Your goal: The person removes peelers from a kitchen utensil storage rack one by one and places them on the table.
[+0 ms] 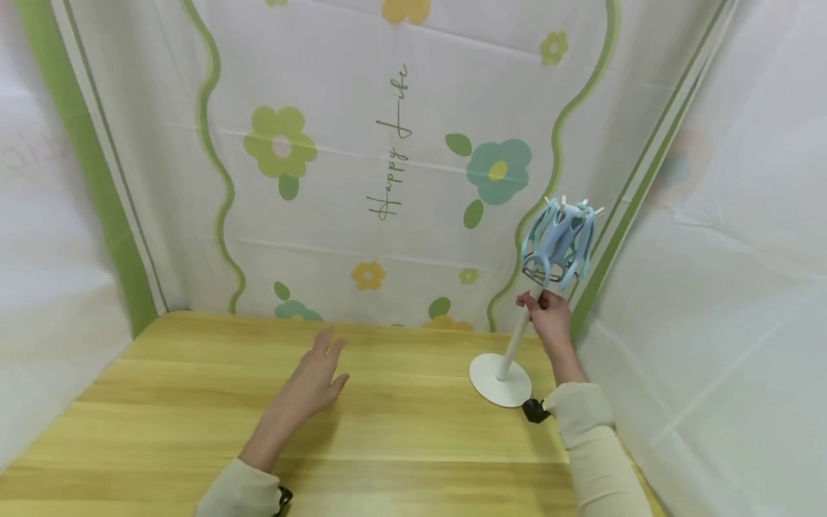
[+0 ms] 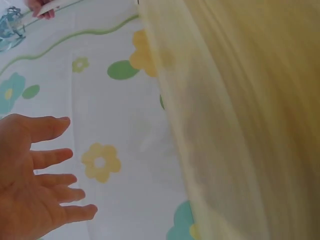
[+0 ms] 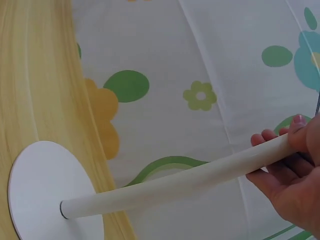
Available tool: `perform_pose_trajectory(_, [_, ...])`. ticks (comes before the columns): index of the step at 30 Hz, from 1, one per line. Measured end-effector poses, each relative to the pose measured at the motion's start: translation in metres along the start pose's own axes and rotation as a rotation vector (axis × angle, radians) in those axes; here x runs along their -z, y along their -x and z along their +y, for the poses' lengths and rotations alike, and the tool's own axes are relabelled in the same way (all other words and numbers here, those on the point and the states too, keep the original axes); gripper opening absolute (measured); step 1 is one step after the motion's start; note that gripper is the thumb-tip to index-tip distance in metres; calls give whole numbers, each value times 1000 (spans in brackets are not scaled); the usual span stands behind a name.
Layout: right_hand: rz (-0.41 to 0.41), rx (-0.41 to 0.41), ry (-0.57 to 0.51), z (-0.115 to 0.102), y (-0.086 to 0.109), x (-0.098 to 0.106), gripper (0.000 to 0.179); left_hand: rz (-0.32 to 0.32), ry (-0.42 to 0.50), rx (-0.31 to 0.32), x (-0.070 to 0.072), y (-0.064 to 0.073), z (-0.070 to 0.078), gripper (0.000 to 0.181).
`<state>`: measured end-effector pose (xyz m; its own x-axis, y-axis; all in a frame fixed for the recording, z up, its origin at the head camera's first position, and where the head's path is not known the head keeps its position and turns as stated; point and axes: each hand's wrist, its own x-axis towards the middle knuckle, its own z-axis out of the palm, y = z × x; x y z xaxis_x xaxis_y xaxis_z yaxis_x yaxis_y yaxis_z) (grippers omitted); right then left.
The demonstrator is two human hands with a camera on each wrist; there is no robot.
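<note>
A white stand [image 1: 517, 341] leans over the table [image 1: 400, 431], toward its right side, with its round base [image 1: 491, 391] low over the wood; I cannot tell whether that base lies fully flat. At the top of the stand, light blue and aqua looped pieces [image 1: 561, 240] hang around the pole, below short white prongs [image 1: 564, 200]. A dark frame [image 1: 535, 273] shows among their lower ends.

The right hand [image 1: 553, 322] grips the upper pole of the stand just under the blue pieces, thumb on one side and fingers on the other. Its cream sleeve [image 1: 591, 431] is at the right of the stand's base, and a small black object [image 1: 535, 411] at the cuff sits just beside the base.

The left hand [image 1: 306, 384] is well apart from the stand, to its left, above the table; it is open, with the fingers spread.

Behind the stand is a white cloth [image 1: 342, 222] with flowers and "Happy Life" lettering [image 1: 390, 143]. A pale sheet [image 1: 730, 323] hangs to the stand's right.
</note>
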<state>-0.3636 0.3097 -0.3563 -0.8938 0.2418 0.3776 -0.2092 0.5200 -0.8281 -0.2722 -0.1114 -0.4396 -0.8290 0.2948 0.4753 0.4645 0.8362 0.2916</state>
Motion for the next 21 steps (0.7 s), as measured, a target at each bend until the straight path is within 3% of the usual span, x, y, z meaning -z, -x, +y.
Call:
perform_pose_trajectory(4, [-5, 7, 2, -3, 0, 4, 28, -48, 74, -34, -7, -15, 18, 58])
perform_pose_trajectory(9, [12, 20, 29, -5, -2, 2, 22, -51, 130, -109, -11, -38, 48, 54])
perform_pose_trajectory(21, [29, 35, 12, -5, -3, -3, 16, -59, 300, -309, 15, -112, 121, 44])
